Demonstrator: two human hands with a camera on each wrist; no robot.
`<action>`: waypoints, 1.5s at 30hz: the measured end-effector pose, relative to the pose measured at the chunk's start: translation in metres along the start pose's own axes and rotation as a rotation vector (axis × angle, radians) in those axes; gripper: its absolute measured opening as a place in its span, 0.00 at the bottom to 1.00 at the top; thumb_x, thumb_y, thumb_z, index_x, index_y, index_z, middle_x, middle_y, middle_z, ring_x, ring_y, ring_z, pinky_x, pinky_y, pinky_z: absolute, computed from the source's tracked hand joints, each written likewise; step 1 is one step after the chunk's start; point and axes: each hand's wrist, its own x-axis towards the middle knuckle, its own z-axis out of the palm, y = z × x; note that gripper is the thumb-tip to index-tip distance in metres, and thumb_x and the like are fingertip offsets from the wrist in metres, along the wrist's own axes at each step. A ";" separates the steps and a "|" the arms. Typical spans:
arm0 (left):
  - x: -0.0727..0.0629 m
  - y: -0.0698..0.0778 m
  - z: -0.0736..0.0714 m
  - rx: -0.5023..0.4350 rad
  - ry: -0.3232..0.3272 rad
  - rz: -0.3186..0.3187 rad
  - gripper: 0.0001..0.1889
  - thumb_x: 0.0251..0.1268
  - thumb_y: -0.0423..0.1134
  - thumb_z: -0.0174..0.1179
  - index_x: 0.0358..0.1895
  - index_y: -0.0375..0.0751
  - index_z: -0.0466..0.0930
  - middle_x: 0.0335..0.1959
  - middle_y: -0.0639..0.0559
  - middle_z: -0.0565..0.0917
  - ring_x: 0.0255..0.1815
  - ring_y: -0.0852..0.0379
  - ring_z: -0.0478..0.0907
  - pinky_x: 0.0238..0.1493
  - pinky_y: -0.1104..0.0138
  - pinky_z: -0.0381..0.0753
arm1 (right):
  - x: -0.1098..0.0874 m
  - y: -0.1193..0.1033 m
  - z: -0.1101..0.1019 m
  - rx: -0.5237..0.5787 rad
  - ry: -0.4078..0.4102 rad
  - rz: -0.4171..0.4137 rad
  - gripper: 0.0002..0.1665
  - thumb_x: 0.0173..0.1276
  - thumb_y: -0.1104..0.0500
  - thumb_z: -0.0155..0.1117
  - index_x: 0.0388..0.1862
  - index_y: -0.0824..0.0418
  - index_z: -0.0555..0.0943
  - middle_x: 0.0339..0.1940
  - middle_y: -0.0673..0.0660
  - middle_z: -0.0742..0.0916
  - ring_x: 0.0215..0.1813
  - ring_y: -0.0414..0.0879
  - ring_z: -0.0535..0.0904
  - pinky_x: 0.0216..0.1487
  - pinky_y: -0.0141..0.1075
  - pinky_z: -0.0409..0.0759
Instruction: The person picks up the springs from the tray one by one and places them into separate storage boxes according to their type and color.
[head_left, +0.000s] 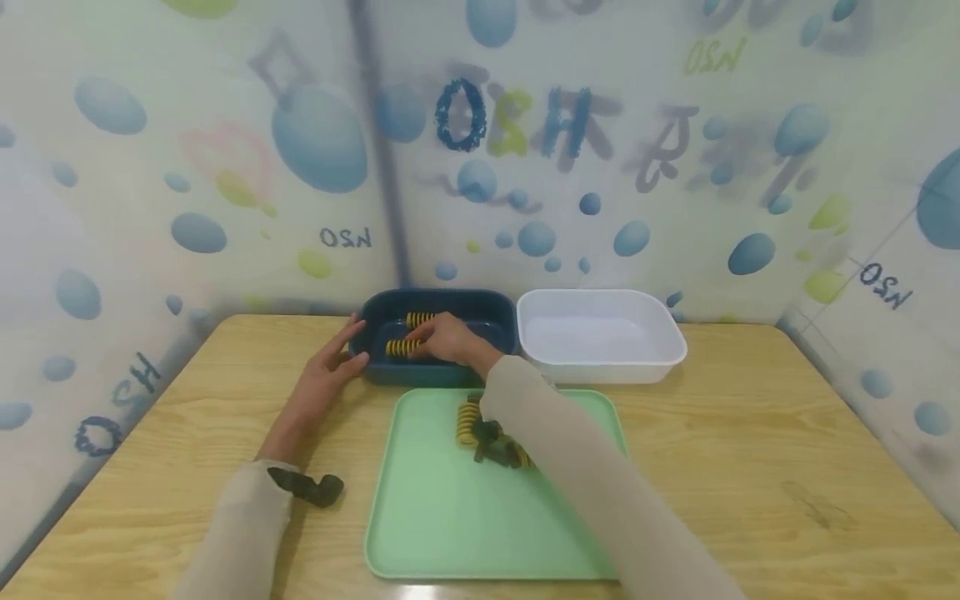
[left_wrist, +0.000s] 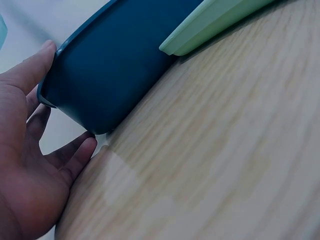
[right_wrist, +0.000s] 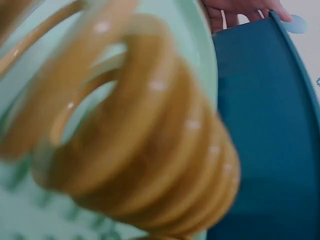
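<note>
Inside the dark blue bin (head_left: 442, 375), my right hand (head_left: 447, 337) pinches a yellow coil spring (head_left: 397, 348) at its right end. A second yellow spring (head_left: 418, 319) lies farther back in the same bin. At the bin's left end, my left hand (head_left: 330, 371) touches the wall and rim with fingers spread and fairly straight; the left wrist view shows its thumb (left_wrist: 42, 62) at the rim. Beneath my right forearm, more yellow springs (head_left: 467, 423) lie on the green tray (head_left: 450, 517), partly hidden by the sleeve and wrist camera. One spring (right_wrist: 165, 135) looms large in the right wrist view.
A white bin (head_left: 600, 372) stands directly right of the blue one, both at the back of the wooden table (head_left: 750, 467). A patterned wall covering (head_left: 540, 200) rises close behind them. The green tray lies in front of the bins.
</note>
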 end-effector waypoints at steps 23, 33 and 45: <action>-0.007 0.022 0.003 -0.023 -0.006 -0.005 0.30 0.72 0.40 0.54 0.74 0.41 0.57 0.77 0.54 0.49 0.66 0.36 0.63 0.56 0.72 0.63 | 0.005 0.003 0.004 0.038 0.003 -0.035 0.20 0.64 0.66 0.66 0.55 0.59 0.82 0.51 0.55 0.86 0.47 0.44 0.82 0.49 0.33 0.77; -0.012 0.038 0.005 -0.016 -0.014 -0.005 0.30 0.72 0.39 0.54 0.73 0.37 0.57 0.77 0.48 0.48 0.66 0.32 0.61 0.65 0.44 0.55 | 0.001 0.004 0.004 0.191 0.020 -0.047 0.21 0.65 0.72 0.61 0.58 0.64 0.79 0.55 0.60 0.83 0.38 0.47 0.85 0.37 0.32 0.81; -0.009 0.028 0.003 -0.024 -0.002 0.005 0.30 0.71 0.38 0.55 0.73 0.38 0.57 0.77 0.51 0.49 0.65 0.35 0.63 0.51 0.79 0.67 | -0.011 0.003 -0.025 0.377 0.001 -0.033 0.21 0.68 0.72 0.57 0.61 0.65 0.77 0.57 0.62 0.80 0.41 0.51 0.83 0.46 0.43 0.81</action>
